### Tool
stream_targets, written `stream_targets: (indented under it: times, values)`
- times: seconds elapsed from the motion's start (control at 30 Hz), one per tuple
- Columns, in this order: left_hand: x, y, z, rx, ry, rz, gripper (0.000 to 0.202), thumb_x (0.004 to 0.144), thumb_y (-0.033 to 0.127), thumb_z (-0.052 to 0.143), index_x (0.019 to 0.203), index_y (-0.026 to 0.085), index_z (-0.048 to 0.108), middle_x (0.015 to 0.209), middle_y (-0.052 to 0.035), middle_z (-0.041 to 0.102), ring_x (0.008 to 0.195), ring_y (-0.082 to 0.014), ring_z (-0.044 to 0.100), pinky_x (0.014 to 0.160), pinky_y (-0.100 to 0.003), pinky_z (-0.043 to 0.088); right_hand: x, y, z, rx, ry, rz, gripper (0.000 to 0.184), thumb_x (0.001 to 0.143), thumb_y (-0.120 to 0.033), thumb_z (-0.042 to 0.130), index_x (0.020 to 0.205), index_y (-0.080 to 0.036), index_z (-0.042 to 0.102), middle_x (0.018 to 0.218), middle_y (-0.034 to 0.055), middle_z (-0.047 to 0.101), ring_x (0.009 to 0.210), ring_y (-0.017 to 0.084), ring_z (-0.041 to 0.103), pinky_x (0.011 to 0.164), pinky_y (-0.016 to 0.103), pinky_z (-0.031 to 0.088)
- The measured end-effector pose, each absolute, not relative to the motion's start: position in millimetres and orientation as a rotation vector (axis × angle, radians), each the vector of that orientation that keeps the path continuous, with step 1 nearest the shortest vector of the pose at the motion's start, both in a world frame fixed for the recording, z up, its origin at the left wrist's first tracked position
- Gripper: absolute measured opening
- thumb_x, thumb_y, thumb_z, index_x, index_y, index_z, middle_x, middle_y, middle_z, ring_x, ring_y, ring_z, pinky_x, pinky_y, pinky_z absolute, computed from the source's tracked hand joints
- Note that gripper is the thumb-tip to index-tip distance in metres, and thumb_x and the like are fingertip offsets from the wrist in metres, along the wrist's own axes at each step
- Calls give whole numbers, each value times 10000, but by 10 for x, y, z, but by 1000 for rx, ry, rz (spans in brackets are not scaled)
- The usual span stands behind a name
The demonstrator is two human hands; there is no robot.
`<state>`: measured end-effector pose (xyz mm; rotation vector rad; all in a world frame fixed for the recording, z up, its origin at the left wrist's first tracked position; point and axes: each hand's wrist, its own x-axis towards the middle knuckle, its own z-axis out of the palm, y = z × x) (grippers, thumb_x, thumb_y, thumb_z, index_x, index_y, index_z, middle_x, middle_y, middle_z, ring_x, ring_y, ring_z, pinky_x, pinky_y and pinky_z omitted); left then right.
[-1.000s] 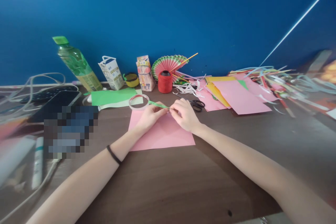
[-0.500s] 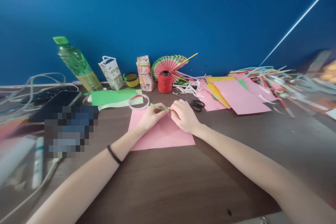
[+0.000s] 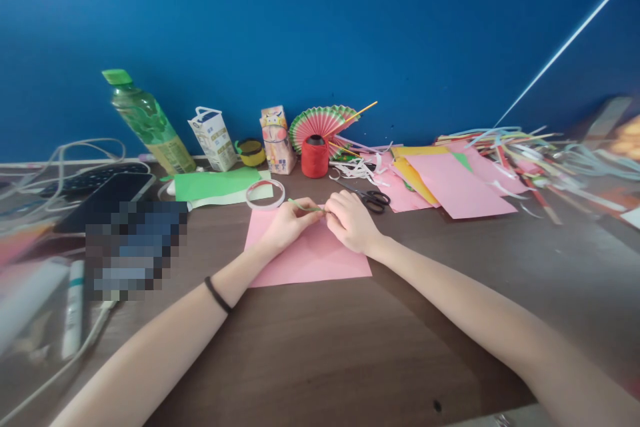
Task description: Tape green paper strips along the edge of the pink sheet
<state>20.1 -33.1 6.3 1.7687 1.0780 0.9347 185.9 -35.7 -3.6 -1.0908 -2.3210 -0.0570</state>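
The blue wall [image 3: 320, 27] fills the back, at 12 o'clock from the hands. Below it lies the dark brown table [image 3: 360, 347]. On it, at 2 to 3 o'clock, there is a loose pile of pink and yellow papers [image 3: 455, 183]. Directly under the hands lies a pink sheet [image 3: 310, 263], flat on the table. At 10 o'clock stands a green bottle [image 3: 153, 123], and at 12 o'clock a folded paper fan [image 3: 320, 123] is behind the red spool [image 3: 315, 161].

The left hand [image 3: 286, 223] holds a thin strip between thumb and fingers. The right hand [image 3: 353, 220] has its fingers curled and pinches the right end of the same strip; its fingertips are partly hidden. Near 3 o'clock, just beside this hand, lie black-handled scissors [image 3: 375, 201]. Between 9 and 10 o'clock is a white tape ring [image 3: 265, 206]. The smallest is the green strip [image 3: 299, 205], situated between the two hands, above the far edge of the sheet.
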Motion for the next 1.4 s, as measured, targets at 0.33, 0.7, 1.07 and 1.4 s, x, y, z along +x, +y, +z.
stream_targets:
  times: [0.33,0.7,1.07,1.4]
  values:
    - [203,-332,77,1754,1086,926,156,735,317,568,692,169,595,720,11,594,673,-130,518,654,-252,383,1871,-354,-37,-1074,-2270,23,161,822,-150,369,678,-191,429,708,36,499,725,182,422,668,309,303]
    - [190,-238,-5,1323,1069,1138,180,671,347,603,659,177,547,586,25,527,526,-102,465,506,-231,342,2104,-116,1,-1176,-1823,130,164,755,-156,389,604,-215,365,613,8,440,649,174,432,628,297,341]
    - [168,-144,-40,834,872,1355,101,583,204,629,624,150,555,589,20,548,588,-91,523,689,-262,452,2667,297,-171,-1514,-1220,176,218,778,-253,364,592,-202,466,665,41,564,698,195,503,717,332,376]
    - [162,-149,-16,745,844,1353,87,579,169,596,615,165,516,562,34,528,546,-78,506,668,-255,464,2455,175,-112,-1225,-1748,114,267,782,-119,375,925,-189,590,960,82,636,926,213,546,836,376,399]
